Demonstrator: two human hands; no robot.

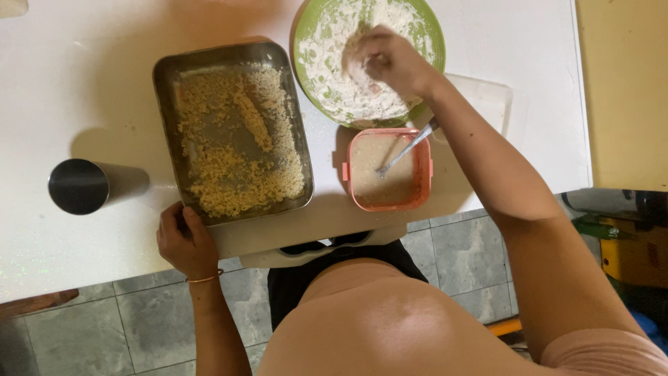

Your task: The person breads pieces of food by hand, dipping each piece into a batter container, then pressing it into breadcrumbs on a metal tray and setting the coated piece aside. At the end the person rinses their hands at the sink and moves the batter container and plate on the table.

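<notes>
My right hand (383,61) is down in a green bowl (302,42) of white flour, fingers closed around a floury piece of food. My left hand (182,238) rests on the white table's near edge, fingers touching the near left corner of a metal tray (165,90) that holds yellow crumbs and one crumbed stick. A pink square container (426,167) of pale batter with a metal utensil (407,147) in it stands between the tray and my right forearm.
A steel cup (78,185) stands at the left on the white table (83,76). A clear plastic lid (490,101) lies under my right forearm. Grey floor tiles (132,320) show below the table edge; yellow and green items sit at the right.
</notes>
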